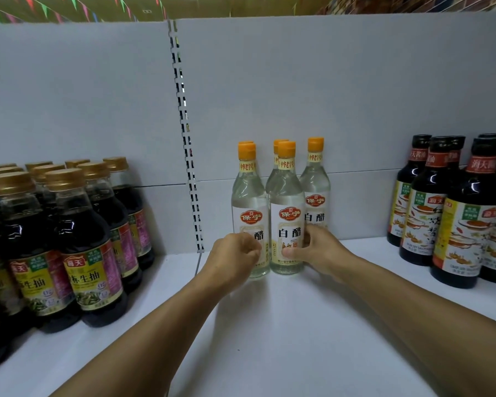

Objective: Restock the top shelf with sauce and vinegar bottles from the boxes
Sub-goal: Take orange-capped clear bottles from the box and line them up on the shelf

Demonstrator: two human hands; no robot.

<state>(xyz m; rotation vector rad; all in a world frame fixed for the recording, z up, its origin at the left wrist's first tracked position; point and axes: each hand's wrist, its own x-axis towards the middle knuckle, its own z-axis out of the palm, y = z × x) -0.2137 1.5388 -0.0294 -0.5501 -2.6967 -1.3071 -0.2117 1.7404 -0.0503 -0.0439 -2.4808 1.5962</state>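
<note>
**Both hands on the front vinegar bottles**

On the white top shelf (269,325), nearest us, our two bare forearms reach in from five and seven o'clock toward the centre. Our left hand (235,257) has its fingers curled against the lower part of the front-left vinegar bottle (251,213); whether it truly grips we cannot tell, since the fingers face away. Our right hand (318,252) wraps the front-middle vinegar bottle (287,213) low on its label, thumb across the front, fingers behind. Both bottles stand upright, touching side by side at twelve o'clock.

Just behind them we see more clear vinegar bottles with orange caps, one (315,190) at one o'clock of the pair, close to the grey back panel (327,96).

At nine o'clock stands a block of gold-capped soy sauce bottles (89,245), well apart from the vinegar. At three o'clock stands a group of black-capped dark sauce bottles (467,224).
</note>
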